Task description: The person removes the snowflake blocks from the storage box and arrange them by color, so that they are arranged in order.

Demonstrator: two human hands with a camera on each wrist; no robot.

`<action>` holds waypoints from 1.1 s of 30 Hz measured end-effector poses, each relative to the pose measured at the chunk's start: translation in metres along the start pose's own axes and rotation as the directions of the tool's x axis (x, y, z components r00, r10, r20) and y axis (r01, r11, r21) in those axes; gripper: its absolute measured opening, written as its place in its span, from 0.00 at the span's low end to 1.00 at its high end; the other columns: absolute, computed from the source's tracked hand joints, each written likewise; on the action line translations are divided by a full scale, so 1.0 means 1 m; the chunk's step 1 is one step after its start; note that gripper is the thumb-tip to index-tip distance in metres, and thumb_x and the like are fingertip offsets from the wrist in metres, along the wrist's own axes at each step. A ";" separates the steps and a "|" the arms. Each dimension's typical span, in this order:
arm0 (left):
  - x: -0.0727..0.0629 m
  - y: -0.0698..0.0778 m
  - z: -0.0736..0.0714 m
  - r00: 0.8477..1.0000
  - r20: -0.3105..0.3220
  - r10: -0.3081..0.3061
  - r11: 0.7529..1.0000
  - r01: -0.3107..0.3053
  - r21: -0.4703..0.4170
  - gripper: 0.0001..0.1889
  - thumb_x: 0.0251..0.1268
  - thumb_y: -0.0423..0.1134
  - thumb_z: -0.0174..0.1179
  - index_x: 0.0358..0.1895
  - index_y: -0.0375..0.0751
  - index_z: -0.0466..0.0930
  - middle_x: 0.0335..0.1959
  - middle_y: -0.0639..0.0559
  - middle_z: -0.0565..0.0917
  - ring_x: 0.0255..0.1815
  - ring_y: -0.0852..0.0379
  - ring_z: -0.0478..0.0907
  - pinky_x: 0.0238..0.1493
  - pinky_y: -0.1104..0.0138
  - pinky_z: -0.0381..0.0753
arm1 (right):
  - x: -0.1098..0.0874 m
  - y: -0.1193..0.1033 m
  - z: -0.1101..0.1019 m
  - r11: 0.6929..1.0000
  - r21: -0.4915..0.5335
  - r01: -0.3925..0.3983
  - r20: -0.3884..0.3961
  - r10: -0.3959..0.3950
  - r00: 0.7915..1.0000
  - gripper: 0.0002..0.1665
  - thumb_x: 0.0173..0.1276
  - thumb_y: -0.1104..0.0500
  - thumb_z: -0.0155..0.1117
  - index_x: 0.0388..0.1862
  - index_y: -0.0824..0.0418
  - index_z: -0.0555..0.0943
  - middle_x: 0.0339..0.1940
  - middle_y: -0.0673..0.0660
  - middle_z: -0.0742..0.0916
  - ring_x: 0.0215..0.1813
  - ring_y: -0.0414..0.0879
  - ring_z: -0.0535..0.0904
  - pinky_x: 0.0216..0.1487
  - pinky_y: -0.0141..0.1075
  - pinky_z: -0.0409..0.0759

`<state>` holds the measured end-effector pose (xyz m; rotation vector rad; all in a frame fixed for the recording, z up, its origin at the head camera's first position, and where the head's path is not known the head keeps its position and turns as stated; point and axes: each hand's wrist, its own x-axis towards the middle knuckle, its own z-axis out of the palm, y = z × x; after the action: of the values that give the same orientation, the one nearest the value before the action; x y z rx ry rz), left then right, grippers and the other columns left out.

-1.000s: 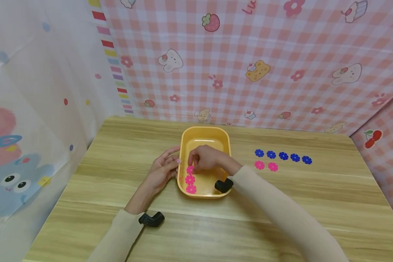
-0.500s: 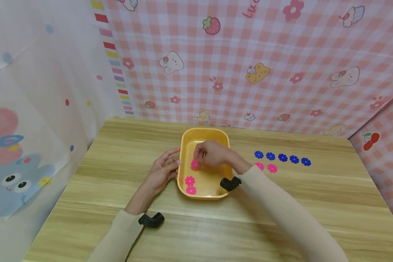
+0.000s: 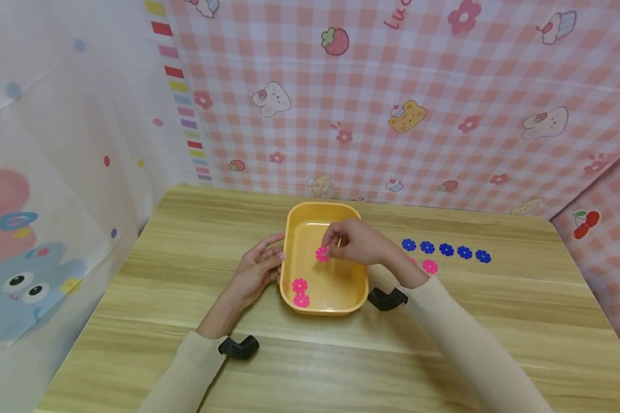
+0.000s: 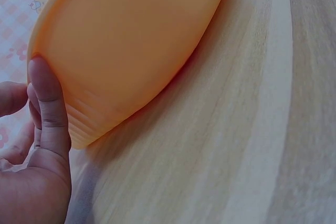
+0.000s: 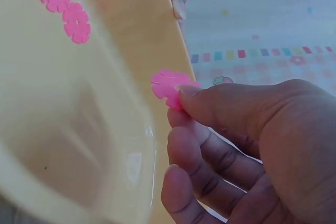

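My right hand (image 3: 359, 242) is over the yellow plastic tub (image 3: 324, 311), pinching a pink snowflake disc (image 5: 169, 85) between thumb and forefinger. The other fingers are bent loosely below it. Two more pink snowflake discs (image 3: 300, 292) lie in the tub's near left corner. At the tub's left side, my left hand (image 3: 253, 272) rests against the outer wall. In the left wrist view its thumb (image 4: 48, 95) is straight and touches the tub near the rim, with the other fingers partly hidden behind it.
Right of the tub, several blue snowflake discs (image 3: 446, 249) form a row on the wooden table (image 3: 310, 367). Pink discs (image 3: 430, 266) lie in front of them, one mostly hidden by my right arm. A checked cloth (image 3: 361, 74) hangs behind the table.
My right hand has picked up the uppermost of the pink discs inside the tub and carried it up and to the right. The left hand stays at the tub's side.
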<state>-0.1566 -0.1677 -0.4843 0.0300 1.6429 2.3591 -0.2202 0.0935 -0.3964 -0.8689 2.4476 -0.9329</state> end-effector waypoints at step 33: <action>-0.001 0.000 0.001 1.000 0.003 0.005 1.000 -0.005 0.005 0.29 0.76 0.30 0.55 0.78 0.40 0.62 0.44 0.51 0.81 0.30 0.62 0.78 0.28 0.73 0.82 | -0.087 0.047 -0.002 0.949 0.285 -0.131 -0.290 0.216 0.932 0.08 0.71 0.57 0.69 0.46 0.58 0.84 0.39 0.58 0.88 0.41 0.50 0.83 0.41 0.36 0.85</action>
<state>-0.1552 -0.1671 -0.4838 0.0382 1.6492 2.3572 -0.1766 0.1799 -0.4173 -0.4254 2.5276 -1.3800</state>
